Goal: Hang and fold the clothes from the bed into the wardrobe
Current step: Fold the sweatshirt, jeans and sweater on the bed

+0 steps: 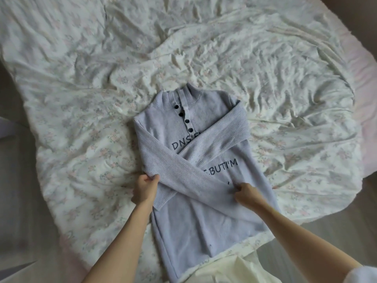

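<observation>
A cream cloth (230, 268) lies nearest, at the foot of the bed, just past the sweater's hem. Both bare forearms reach forward over it from below.

The sweater (195, 160) is pale lilac-grey knit, laid flat and face up on the bed (81, 99), collar pointing away. It has a ribbed stand collar, a short placket with four dark buttons (184, 117), and dark lettering across the chest, partly covered: "DNS", then "BUT I'M". The ribbed sleeves are folded in and cross over the front in an X.

The left hand (145, 188) sits at the sweater's left edge, fingers curled, pinching the knit where the sleeve bends. The right hand (245, 193) rests on the body lower right, fingers curled tight on a pinch of fabric by the end of a sleeve.

Beyond, the rumpled white quilt with faint flowers spreads across the bed.
</observation>
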### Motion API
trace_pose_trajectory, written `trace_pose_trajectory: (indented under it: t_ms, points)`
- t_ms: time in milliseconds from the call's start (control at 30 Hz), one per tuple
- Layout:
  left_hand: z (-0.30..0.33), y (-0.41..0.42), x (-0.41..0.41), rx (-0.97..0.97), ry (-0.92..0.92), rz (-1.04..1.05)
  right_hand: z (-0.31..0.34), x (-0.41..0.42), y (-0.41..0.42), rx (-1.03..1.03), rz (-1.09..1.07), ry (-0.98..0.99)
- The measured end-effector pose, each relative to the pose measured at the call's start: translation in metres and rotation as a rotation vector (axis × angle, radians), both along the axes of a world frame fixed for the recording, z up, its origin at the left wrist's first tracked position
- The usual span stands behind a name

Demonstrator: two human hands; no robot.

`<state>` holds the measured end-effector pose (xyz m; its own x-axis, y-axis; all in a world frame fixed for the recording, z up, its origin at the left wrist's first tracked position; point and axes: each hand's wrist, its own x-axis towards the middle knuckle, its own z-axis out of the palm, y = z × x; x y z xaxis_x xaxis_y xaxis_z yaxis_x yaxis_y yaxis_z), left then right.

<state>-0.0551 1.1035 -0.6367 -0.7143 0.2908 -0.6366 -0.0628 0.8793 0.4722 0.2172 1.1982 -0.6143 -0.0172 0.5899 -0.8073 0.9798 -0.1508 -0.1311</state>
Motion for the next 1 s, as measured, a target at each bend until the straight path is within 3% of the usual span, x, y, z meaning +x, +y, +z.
trace_pose_trajectory:
  t_ms: [233, 400, 600, 733, 867, 1000]
  points:
    - [-0.003, -0.029, 0.016, -0.179, 0.081, -0.096, 0.014, 0.022, 0.011, 0.404, 0.039, 0.032]
    - [-0.01, -0.035, 0.013, -0.008, -0.005, 0.067, 0.023, 0.03, 0.032, 0.613, -0.026, 0.121]
    - [-0.012, -0.052, 0.013, 0.023, -0.082, 0.137, 0.006, 0.05, 0.047, 0.369, -0.016, -0.015]
    - [-0.015, -0.068, 0.022, 0.045, -0.148, 0.149, -0.003, 0.069, 0.034, 0.261, -0.073, 0.023]
    - [0.001, -0.081, 0.049, -0.046, -0.06, 0.056, -0.008, 0.087, 0.011, 0.152, -0.147, 0.046]
    - [0.017, -0.091, 0.093, -0.18, 0.245, 0.069, -0.011, 0.099, -0.001, 0.155, -0.308, 0.046]
